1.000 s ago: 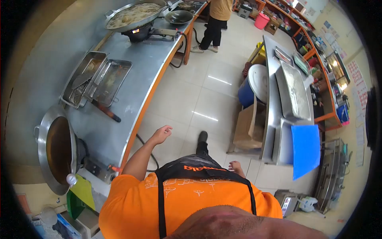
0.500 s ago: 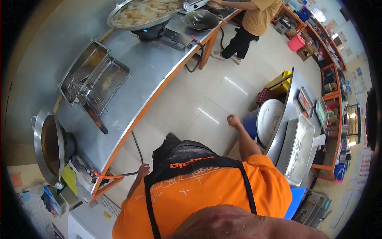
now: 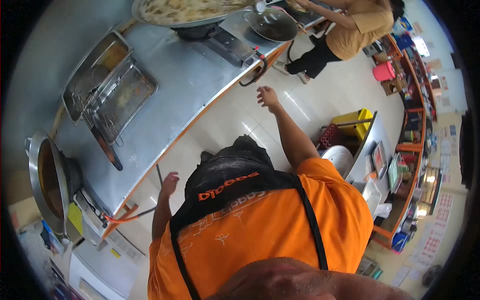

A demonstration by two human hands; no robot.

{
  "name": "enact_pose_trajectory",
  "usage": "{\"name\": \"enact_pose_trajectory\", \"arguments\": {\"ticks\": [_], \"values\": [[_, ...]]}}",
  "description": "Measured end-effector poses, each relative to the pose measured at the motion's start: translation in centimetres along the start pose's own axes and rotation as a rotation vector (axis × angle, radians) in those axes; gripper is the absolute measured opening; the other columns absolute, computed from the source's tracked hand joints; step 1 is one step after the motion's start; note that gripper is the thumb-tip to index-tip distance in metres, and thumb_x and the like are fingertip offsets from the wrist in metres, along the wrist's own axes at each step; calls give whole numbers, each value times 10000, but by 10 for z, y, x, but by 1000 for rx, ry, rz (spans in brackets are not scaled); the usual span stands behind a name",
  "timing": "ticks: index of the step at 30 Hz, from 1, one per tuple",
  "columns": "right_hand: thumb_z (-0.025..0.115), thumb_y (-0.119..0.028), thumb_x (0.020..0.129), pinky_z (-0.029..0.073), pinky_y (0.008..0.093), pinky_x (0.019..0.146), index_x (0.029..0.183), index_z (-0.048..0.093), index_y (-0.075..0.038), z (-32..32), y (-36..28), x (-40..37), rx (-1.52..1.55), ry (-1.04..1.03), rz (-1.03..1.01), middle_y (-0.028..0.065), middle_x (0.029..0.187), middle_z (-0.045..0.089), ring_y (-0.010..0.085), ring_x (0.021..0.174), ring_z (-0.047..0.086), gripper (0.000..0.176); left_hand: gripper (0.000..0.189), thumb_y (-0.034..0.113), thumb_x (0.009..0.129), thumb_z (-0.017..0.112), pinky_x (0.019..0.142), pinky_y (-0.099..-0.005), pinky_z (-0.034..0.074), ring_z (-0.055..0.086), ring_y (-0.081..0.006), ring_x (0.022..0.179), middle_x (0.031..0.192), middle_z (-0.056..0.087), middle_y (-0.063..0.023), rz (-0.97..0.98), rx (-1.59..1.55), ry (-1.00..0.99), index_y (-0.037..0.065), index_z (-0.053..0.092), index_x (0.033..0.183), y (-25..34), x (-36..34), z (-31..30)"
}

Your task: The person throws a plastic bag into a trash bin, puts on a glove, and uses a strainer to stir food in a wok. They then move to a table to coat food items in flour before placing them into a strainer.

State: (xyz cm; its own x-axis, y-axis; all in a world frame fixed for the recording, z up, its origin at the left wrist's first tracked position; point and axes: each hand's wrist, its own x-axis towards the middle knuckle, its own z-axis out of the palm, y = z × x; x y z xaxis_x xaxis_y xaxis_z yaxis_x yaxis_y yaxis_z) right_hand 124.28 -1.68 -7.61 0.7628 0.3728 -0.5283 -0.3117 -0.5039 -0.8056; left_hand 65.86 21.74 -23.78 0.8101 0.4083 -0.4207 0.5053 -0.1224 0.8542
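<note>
My right hand (image 3: 268,97) reaches forward over the floor, short of the metal table's edge, with nothing in its loosely bent fingers. My left hand (image 3: 170,183) hangs beside the front edge of the metal table (image 3: 150,110), its fingers loose and holding nothing. On that table lie a shallow metal tray (image 3: 131,107) and a deeper metal pan (image 3: 75,87), which has wire strainers in it. A dark-handled utensil (image 3: 106,150) rests across the tray's near corner. Farther along, a large wok of bubbling oil (image 3: 190,11) sits on a burner (image 3: 227,47).
Another wok (image 3: 50,180) with brown oil stands at the table's left end. A dark wok (image 3: 272,25) is near a co-worker (image 3: 362,30) in a tan shirt. To the right are a side counter (image 3: 362,157), a round lid (image 3: 340,159) and a yellow container (image 3: 357,122).
I have moved forward alongside the table. My right hand has swung forward and up, and my left hand shows more fully. The co-worker appears farther right, leaning to the table.
</note>
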Motion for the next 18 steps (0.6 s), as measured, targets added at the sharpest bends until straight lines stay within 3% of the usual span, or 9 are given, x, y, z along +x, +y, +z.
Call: {"name": "enact_pose_trajectory", "arguments": {"ticks": [1, 2, 4, 5, 7, 9, 12, 15, 18], "values": [[445, -363, 883, 428, 321, 488, 999, 571, -103, 2, -14, 18, 20, 7, 6, 70, 781, 577, 183, 607, 582, 311, 259, 69, 874, 437, 607, -249, 431, 521, -102, 642, 758, 576, -17, 64, 87, 67, 38, 541, 1110, 30, 1, -5], [436, -388, 883, 422, 328, 489, 989, 565, -107, 5, -27, 36, 33, 10, 9, 69, 776, 575, 186, 604, 581, 327, 248, 91, 896, 402, 611, -215, 393, 459, -69, 653, 737, 511, 26, 105, -105, 144, 45, 546, 1093, 65, -1, -5], [395, -491, 882, 400, 346, 495, 966, 548, -121, 14, -49, 77, 45, -18, 28, 66, 748, 570, 197, 574, 561, 408, 239, 76, 876, 445, 652, -207, 386, 448, -74, 687, 735, 480, 32, -111, -215, 304, 31, 534, 1093, 98, -8, -3], [388, -509, 871, 397, 364, 506, 900, 534, -132, 18, -56, 98, 166, -20, 106, 62, 717, 559, 197, 552, 533, 405, 243, 65, 855, 462, 630, -236, 416, 487, -95, 675, 727, 516, 5, 11, -168, 447, 43, 552, 1080, 69, -15, 7], [395, -428, 875, 387, 328, 491, 848, 508, -125, 24, -61, 138, 246, -63, 169, 56, 685, 532, 180, 550, 511, 325, 272, 59, 840, 450, 574, -298, 458, 560, -152, 614, 691, 578, -75, -334, -19, 727, 72, 576, 1080, 102, -36, 36], [398, -347, 873, 356, 285, 471, 794, 482, -113, 37, -52, 169, 511, 96, 219, 46, 639, 489, 158, 532, 471, 261, 280, 65, 830, 457, 621, -317, 481, 592, -182, 668, 764, 622, -99, -499, -243, 802, 77, 579, 1081, 95, -55, 82], [392, -300, 873, 315, 260, 445, 781, 484, -99, 41, -56, 168, 457, 51, 245, 37, 603, 449, 142, 504, 417, 240, 258, 100, 830, 510, 698, -352, 494, 627, -245, 766, 862, 654, -140, -678, -284, 698, 80, 584, 1076, 69, -72, 170], [386, -293, 868, 288, 266, 425, 738, 473, -102, 45, -74, 146, 384, 157, 330, 26, 575, 425, 138, 484, 378, 247, 242, 140, 839, 549, 745, -370, 497, 637, -277, 831, 914, 662, -160, -782, -268, 564, 78, 588, 1070, 30, -81, 269], [373, -271, 867, 283, 262, 432, 675, 451, -114, 43, -82, 145, 323, 100, 374, 4, 557, 411, 144, 476, 375, 260, 228, 163, 849, 571, 772, -380, 501, 640, -293, 881, 956, 662, -169, -788, -805, 625, 64, 592, 1053, 8, -74, 345]]}}
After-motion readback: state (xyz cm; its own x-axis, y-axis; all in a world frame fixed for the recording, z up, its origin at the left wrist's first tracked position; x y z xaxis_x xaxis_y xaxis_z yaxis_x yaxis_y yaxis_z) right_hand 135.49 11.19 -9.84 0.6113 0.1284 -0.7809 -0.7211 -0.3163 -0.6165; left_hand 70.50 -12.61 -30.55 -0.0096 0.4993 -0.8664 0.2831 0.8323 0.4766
